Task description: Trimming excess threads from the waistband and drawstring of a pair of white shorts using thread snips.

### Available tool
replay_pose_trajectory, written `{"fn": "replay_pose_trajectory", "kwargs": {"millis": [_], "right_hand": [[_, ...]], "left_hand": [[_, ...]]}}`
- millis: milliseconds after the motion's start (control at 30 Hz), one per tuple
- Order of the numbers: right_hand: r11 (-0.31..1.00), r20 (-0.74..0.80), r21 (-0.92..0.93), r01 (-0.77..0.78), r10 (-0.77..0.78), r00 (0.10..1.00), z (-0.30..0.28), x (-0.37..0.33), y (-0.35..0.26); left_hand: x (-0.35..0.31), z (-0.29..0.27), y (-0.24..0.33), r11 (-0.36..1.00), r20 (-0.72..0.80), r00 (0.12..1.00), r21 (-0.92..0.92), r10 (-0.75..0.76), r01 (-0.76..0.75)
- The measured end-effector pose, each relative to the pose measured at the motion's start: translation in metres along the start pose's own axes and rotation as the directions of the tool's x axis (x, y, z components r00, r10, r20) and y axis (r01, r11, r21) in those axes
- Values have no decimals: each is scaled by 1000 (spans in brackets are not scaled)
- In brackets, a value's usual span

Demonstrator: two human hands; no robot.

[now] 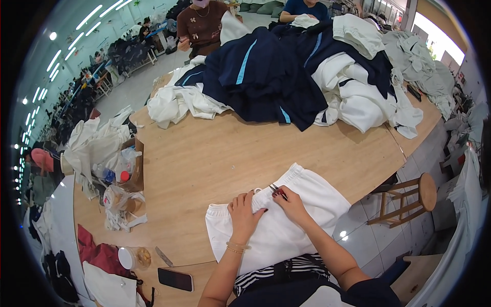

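White shorts or trousers (323, 197) with a gathered elastic waistband lie on the wooden table (189, 158) right in front of me. My left hand (244, 212) rests on the waistband, fingers stretched flat and thumb apart, pressing the cloth. Closed around small dark thread snips (274, 189), my right hand (290, 204) is just right of the left one. The blades of the snips point up and left over the waistband. Between the two hands, a small white loop of cord or tape (257, 190) sticks up at the waistband's edge.
Navy garments with light-blue stripes (266, 71) and white ones (360, 105) are heaped across the far side. At left stand a cardboard box (137, 166), a plastic jar (134, 258) and a phone (175, 279). A wooden stool (427, 192) is off the right edge. Two people (204, 25) work opposite.
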State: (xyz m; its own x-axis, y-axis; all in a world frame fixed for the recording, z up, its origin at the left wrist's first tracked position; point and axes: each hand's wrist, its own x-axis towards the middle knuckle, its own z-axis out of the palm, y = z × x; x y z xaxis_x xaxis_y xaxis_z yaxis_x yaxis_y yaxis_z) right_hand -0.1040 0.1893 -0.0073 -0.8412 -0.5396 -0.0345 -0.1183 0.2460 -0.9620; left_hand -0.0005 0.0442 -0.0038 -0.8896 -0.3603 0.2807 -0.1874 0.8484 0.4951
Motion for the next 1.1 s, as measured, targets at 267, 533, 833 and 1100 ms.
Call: {"fn": "replay_pose_trajectory", "kwargs": {"millis": [267,533,833,1100], "right_hand": [[981,33,190,32,-39,999,3,1,10],[972,227,231,33,-87,970,-5,-1,-45],[987,348,78,141,-159,924,-2,3,-46],[925,121,379,36,-88,989,-9,2,-44]], "left_hand": [[-2,-1,-12,989,40,999,-144,16,-11],[15,-39,5,962,330,942,-230,-68,150],[15,-56,11,879,226,973,-453,-48,148],[19,-55,1,653,361,933,-708,3,271]]}}
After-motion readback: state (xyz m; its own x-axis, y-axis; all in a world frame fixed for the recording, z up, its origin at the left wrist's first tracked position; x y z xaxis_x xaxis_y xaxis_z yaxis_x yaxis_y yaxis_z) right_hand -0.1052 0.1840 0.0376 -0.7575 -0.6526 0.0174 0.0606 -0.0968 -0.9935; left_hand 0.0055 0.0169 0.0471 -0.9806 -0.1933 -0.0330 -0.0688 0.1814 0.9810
